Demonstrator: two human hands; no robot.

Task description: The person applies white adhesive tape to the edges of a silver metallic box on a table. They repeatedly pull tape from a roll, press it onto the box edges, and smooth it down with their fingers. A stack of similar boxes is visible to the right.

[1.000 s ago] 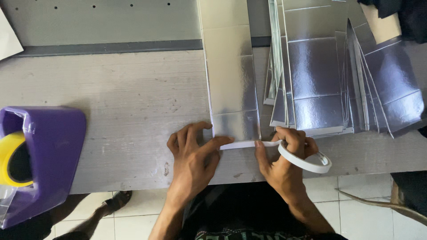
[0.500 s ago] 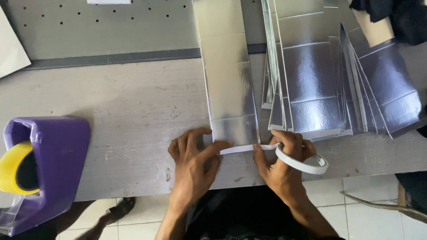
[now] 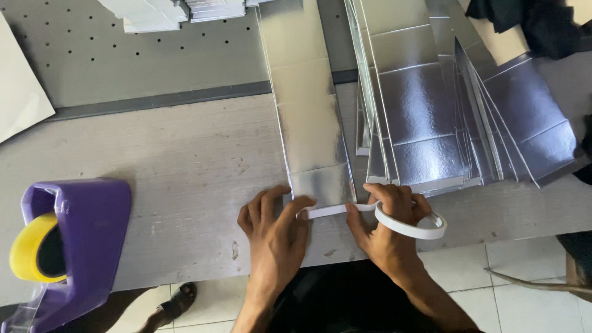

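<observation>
The far end of the silver foil sheet (image 3: 311, 105) runs out of view past the table's (image 3: 172, 179) far edge, and the purple tape dispenser (image 3: 74, 246) at the near left corner is cut off. A fanned stack of silver sheets (image 3: 431, 117) lies just right of it. At the near edge, the left hand (image 3: 274, 231) presses fingertips flat on a white tape strip (image 3: 330, 211) along the sheet's near end, its grip closed on nothing. The right hand (image 3: 388, 225) pinches the strip, the white tape roll (image 3: 412, 225) looped around its fingers.
</observation>
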